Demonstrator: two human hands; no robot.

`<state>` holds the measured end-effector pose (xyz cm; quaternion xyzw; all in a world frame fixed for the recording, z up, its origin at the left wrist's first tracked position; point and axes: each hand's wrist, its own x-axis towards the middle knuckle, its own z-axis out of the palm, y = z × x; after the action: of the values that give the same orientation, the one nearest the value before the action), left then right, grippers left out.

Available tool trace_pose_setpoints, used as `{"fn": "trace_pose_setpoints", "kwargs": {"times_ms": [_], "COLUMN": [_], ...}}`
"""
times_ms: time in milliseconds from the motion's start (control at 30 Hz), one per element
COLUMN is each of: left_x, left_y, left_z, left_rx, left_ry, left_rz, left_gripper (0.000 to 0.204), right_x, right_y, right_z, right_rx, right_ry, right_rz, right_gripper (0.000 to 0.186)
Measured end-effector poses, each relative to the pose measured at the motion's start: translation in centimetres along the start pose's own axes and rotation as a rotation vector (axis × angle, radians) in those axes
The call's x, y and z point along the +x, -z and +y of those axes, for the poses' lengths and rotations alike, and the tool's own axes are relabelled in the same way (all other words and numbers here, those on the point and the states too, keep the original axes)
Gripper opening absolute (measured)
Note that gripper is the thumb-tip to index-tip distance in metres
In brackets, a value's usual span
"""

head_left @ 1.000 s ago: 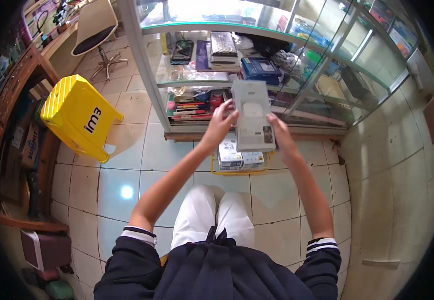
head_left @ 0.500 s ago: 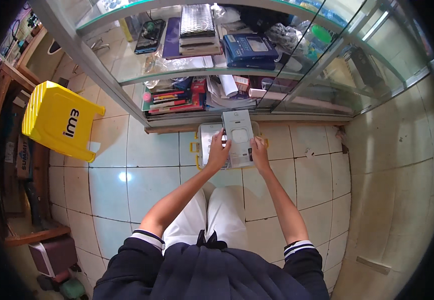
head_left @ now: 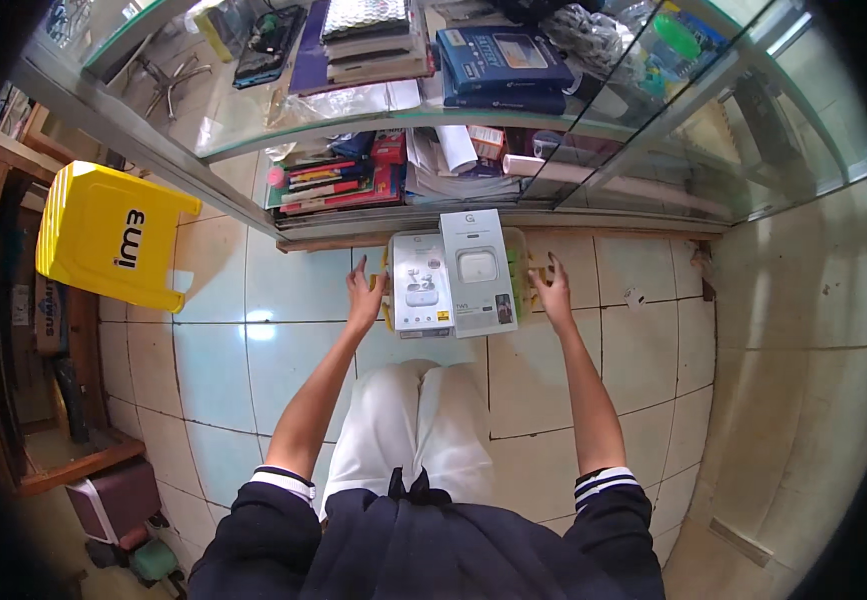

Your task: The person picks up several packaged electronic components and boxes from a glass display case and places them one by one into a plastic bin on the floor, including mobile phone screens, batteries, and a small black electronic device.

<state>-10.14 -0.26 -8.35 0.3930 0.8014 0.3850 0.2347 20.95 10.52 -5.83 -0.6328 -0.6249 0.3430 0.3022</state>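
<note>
Tall white cardboard box (head_left: 474,290): lying over yellow-handled plastic bin (head_left: 518,262); likely light, stiff, slick
Left hand (head_left: 366,294): empty, fingers spread, beside bin
Right hand (head_left: 553,291): empty, fingers parted, bin contact unclear
Best hold: both long edges

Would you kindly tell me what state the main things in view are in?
Left hand: open, at the left side of the container.
Right hand: open, at the container's right side.
Left white box: face up, looks closed.
Right white box: face up, looks closed.
Container: beneath the white boxes; whether lidded is unclear.
Yellow stool: upright.
Glass cabinet: stocked.
Blue boxes: stacked inside the cabinet.
</note>
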Motion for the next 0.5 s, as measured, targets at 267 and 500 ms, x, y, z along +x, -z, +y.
{"fn": "trace_pose_setpoints", "kwargs": {"times_ms": [267, 500], "left_x": [0.1, 0.1], "left_y": [-0.8, -0.6], "left_z": [-0.6, -0.3], "left_rx": [-0.274, -0.319], "left_ry": [0.13, 0.156], "left_rz": [-0.341, -0.391], "left_gripper": [0.043, 0.041], "right_x": [-0.3, -1.7], "right_y": [-2.1, -2.4], "right_z": [2.6, 0.7], "right_rx": [-0.195, -0.266], "right_ry": [0.027, 0.081], "right_rz": [-0.045, 0.089], "right_gripper": [0.044, 0.034]}}
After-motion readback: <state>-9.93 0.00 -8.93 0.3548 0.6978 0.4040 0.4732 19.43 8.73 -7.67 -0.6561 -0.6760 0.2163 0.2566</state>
